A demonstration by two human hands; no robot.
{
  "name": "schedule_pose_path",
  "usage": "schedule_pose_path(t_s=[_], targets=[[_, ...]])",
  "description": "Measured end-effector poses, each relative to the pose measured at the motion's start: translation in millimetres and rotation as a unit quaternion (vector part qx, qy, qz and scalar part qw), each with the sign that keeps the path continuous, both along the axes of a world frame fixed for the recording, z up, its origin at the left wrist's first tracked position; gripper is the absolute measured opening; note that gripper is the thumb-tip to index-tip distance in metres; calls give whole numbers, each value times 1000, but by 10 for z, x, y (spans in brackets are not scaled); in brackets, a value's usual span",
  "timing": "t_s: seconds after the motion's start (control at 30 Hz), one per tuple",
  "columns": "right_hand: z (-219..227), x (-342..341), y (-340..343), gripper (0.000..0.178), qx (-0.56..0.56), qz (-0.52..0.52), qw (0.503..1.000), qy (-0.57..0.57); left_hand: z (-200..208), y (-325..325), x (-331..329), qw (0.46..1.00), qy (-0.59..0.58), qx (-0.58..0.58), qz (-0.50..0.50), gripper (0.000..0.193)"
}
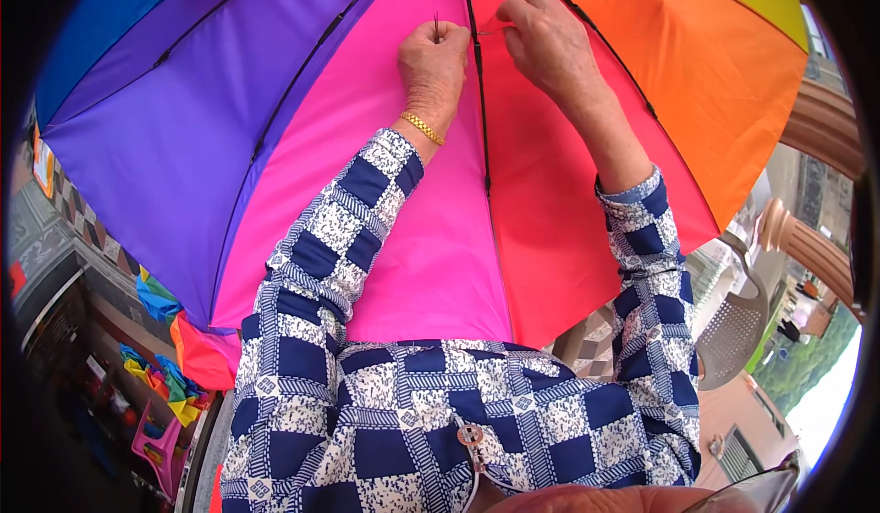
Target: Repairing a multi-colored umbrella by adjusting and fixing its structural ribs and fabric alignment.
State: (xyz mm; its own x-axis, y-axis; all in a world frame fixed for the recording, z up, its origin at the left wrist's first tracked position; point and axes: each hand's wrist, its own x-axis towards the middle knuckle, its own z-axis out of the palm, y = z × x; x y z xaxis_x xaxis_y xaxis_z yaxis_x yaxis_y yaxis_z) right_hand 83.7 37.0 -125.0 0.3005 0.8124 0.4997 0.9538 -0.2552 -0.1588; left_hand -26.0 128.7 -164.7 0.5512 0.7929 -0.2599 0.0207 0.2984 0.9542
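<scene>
An open umbrella [412, 238] with panels of blue, purple, pink, red, orange and yellow spreads before me, its inner side and black ribs toward me. My left hand [433, 68] is closed at the middle black rib [478, 82], where the pink and red panels meet, and grips the umbrella there. A thin dark strand [436, 27] sticks up by its fingers. Right of that rib, my right hand [548, 45] is closed in a pinch on a thin needle-like strand [489, 32] that reaches to the rib. Whether it is needle or thread is too small to tell.
Bunched multicoloured fabric [197, 353] lies at the lower left, near a pink plastic stool [158, 449]. A grey perforated chair [733, 330] stands at the right, by brown pillars [811, 247]. Patterned floor tiles [587, 343] show below the umbrella's edge.
</scene>
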Motion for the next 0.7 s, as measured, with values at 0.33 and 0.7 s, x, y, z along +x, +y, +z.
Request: schedule_pose_path(t_s=[0.33,0.7], targets=[[-21,-278,-206,17,-153,-25,966,206,7,9,-57,999,-18,-37,16,11],[-247,-67,-18,12,4,-61,997,53,56,-20,-66,999,-22,-45,11,11]])
